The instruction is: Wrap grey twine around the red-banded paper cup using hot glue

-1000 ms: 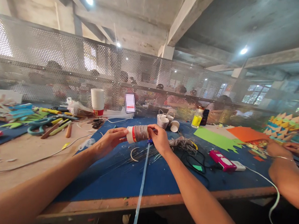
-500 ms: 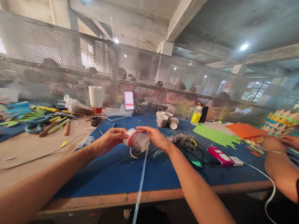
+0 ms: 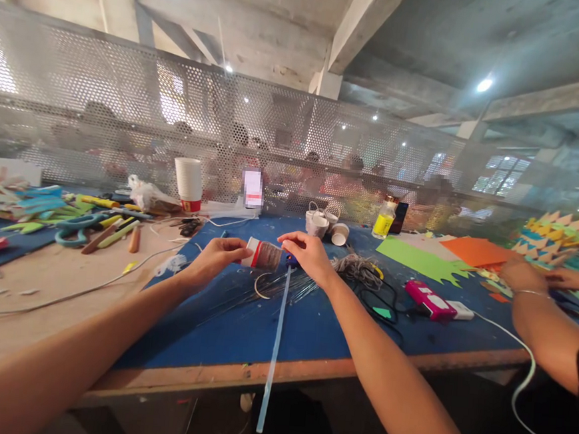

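My left hand [image 3: 219, 258] pinches a paper cup [image 3: 266, 256] by its rim. The cup lies sideways in the air, its lower part wound with grey twine below a red band. Just right of the cup's base, my right hand [image 3: 307, 253] has thumb and fingers drawn together; whatever is between them is too small to make out. Under that hand shows a small blue object [image 3: 292, 261], mostly hidden. From there a long translucent glue stick [image 3: 275, 349] runs past the table's front edge. A bundle of grey twine [image 3: 358, 269] lies to the right.
Small twine-covered cups [image 3: 316, 224] stand behind my hands. Stacked paper cups [image 3: 188, 183], scissors [image 3: 75, 228] and a marker-like green tool [image 3: 116, 238] are leftward. Rightward lie a pink device [image 3: 429, 300], green paper [image 3: 419, 259] and a co-worker's arm [image 3: 545, 317]. A perforated screen [image 3: 286, 136] borders the back.
My right hand has drawn its spread fingers together near the cup's base. The cup has shifted slightly and turned more level in my left hand. The small blue object now shows.
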Demonstrator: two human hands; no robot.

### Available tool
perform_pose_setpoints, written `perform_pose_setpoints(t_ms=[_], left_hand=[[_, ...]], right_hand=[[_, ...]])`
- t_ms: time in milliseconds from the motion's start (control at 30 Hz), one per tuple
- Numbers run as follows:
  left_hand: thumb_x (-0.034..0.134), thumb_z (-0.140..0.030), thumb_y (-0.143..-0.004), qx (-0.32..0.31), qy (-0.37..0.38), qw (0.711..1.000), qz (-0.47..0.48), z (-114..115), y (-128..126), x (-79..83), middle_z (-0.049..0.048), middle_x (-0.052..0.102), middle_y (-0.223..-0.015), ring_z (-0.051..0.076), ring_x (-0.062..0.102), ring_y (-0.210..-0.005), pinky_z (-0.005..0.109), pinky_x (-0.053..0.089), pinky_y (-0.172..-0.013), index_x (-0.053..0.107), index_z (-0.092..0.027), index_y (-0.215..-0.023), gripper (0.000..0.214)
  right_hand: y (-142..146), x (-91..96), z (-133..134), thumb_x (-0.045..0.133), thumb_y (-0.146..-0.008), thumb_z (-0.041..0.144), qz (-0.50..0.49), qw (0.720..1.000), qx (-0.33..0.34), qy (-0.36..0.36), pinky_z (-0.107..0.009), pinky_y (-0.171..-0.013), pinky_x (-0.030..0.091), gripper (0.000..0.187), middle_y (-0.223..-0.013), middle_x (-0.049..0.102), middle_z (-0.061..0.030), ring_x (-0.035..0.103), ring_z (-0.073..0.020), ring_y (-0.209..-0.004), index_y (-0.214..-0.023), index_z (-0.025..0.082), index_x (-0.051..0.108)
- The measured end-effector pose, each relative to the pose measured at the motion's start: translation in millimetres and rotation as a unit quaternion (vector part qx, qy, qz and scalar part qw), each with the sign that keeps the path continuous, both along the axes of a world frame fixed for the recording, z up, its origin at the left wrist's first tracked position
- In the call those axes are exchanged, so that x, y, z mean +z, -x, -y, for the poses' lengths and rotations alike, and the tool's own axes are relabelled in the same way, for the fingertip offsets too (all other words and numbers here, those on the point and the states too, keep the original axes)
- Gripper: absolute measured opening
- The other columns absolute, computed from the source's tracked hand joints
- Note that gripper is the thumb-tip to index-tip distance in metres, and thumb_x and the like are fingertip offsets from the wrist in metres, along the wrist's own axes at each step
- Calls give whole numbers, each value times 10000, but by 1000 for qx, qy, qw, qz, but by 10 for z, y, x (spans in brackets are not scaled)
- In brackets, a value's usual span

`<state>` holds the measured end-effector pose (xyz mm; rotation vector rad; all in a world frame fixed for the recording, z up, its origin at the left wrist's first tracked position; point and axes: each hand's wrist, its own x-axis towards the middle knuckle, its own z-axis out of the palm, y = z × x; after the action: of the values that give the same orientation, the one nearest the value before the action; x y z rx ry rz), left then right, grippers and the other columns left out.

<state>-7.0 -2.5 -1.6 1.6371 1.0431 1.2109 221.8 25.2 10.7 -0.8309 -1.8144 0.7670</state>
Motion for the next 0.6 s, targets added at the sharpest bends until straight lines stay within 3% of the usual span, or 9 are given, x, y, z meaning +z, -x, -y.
perform_pose_setpoints(t_ms=[133, 233, 333, 400, 433, 500, 533, 600], left_hand=[[680, -357, -753, 26, -14, 999, -14, 12, 11, 5, -16, 617, -636, 139, 521, -618, 250, 369, -609, 692, -179, -690, 189], [667, -388, -762, 57, -7, 998, -15, 1, 28, -1, -13, 627, -657, 142, 517, -613, 255, 367, -601, 703, -178, -761, 213], [673, -390, -757, 79, -39, 996, -11, -41, 47, -25, 0, 650, -703, 150, 533, -664, 258, 385, -648, 715, -173, -776, 222], [685, -377, -749, 88, -49, 995, 7, -67, 54, -40, 7, 668, -740, 154, 546, -703, 256, 399, -677, 725, -178, -782, 206], [695, -371, -741, 91, -41, 995, 23, -76, 55, -46, 9, 675, -753, 153, 552, -712, 254, 407, -685, 729, -182, -784, 197], [721, -364, -724, 84, -11, 994, 66, -86, 55, -52, 12, 684, -762, 148, 560, -707, 252, 424, -690, 730, -188, -776, 184], [734, -364, -715, 77, 7, 993, 88, -89, 56, -54, 12, 686, -753, 146, 565, -696, 253, 433, -688, 729, -189, -768, 183], [753, -363, -703, 60, 36, 990, 124, -94, 59, -59, 13, 687, -730, 143, 577, -678, 256, 448, -688, 725, -187, -757, 186]], right_hand=[[6, 47, 51, 608, -832, 334, -51, 997, 33, 54, -253, -759, 497, 224, -822, 698, -37, 634, -129, -775, -923, 160, 716], [-11, 75, 105, 620, -837, 400, -82, 981, 120, 130, -239, -741, 506, 283, -819, 688, -36, 629, -112, -739, -941, 152, 706], [-5, 65, 165, 623, -836, 455, -26, 952, 232, 198, -258, -721, 526, 331, -896, 702, -61, 655, -121, -726, -958, 155, 693], [14, 31, 166, 613, -837, 485, 29, 946, 249, 206, -248, -643, 521, 354, -959, 704, -74, 660, -119, -672, -964, 163, 686], [21, 10, 146, 601, -841, 498, 49, 953, 229, 193, -234, -592, 502, 364, -952, 704, -72, 649, -110, -628, -958, 165, 686], [15, -30, 65, 581, -846, 517, 56, 983, 122, 129, -203, -511, 433, 376, -793, 690, -38, 599, -89, -537, -909, 162, 688], [-1, -44, 12, 550, -861, 530, 56, 992, 61, 94, -202, -507, 414, 397, -664, 648, -13, 566, -89, -511, -867, 156, 685], [-58, -59, -94, 497, -887, 527, 56, 996, -51, 39, -216, -550, 427, 406, -612, 611, 4, 560, -103, -533, -829, 159, 660]])
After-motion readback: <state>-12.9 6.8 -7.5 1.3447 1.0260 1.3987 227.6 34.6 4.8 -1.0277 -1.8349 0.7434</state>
